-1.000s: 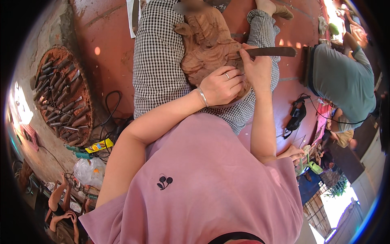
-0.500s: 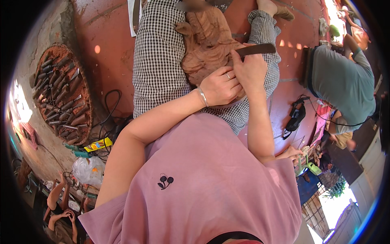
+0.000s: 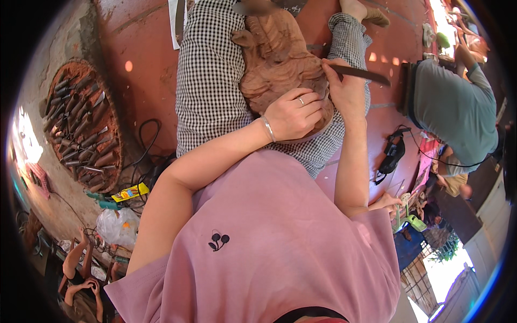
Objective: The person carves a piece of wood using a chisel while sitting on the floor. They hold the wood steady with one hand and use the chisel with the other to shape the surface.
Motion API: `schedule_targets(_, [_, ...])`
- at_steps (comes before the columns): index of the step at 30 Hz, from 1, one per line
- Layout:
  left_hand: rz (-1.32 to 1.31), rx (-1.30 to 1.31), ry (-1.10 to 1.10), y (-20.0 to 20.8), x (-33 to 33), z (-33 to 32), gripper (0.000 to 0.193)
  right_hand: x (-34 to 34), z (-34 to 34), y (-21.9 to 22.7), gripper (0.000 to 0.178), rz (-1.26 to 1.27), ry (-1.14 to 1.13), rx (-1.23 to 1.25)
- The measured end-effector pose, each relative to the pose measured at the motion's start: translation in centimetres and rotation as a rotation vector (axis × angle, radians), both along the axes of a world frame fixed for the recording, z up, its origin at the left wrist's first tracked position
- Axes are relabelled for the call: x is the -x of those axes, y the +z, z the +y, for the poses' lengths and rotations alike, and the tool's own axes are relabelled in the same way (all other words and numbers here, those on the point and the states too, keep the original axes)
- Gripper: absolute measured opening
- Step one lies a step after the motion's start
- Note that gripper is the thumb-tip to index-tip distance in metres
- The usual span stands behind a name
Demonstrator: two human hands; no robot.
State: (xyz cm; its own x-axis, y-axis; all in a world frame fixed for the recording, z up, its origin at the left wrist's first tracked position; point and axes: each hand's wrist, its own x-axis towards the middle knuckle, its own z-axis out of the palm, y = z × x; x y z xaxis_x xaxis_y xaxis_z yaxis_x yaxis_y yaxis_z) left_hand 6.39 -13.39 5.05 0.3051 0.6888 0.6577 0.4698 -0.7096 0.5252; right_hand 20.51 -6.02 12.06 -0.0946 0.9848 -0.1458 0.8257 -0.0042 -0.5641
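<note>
A reddish-brown wood carving (image 3: 283,62) with folded, drapery-like relief lies in my lap between my checked trouser legs. My left hand (image 3: 293,116), with a ring and a bangle, is closed over the carving's near part, its fingertips curled down out of sight. At the carving's right side, my right hand (image 3: 346,94) grips one end of a dark brown flat bar (image 3: 366,74) between thumb and fingers. The bar's free end points right, slightly downward in the picture; its exact kind is unclear.
On a ledge at left, a round basket (image 3: 119,156) holds several chisels (image 3: 81,116). Nearby lie a yellow packet (image 3: 130,192), a plastic bag (image 3: 116,225) and black cable (image 3: 142,140). A black pouch-like item (image 3: 392,153) rests on red floor tiles; a co-worker (image 3: 452,102) sits at right.
My right hand has moved right, away from my left hand, and the bar has swung with its free end lower. My left hand stays nearly in place.
</note>
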Motion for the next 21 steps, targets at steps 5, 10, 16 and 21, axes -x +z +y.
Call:
schedule_targets(5, [0.023,0.039,-0.035,0.0,0.4,-0.1,0.024,0.9,-1.0,-1.0,0.014,0.035,0.123,-0.223])
schedule_targets(10, [0.054,0.056,-0.076,0.5,0.4,-0.3,0.023,-1.6,-0.7,-2.7,0.014,0.238,-0.040,-0.089])
schedule_targets(16, [0.053,0.048,-0.097,2.1,-0.1,0.5,0.022,-1.3,0.0,-1.1,0.015,0.129,0.039,-0.238])
schedule_targets(21, [0.121,0.009,-0.060,1.7,-0.1,0.6,0.020,-0.3,-0.7,-3.3,0.019,-0.010,0.026,-0.218])
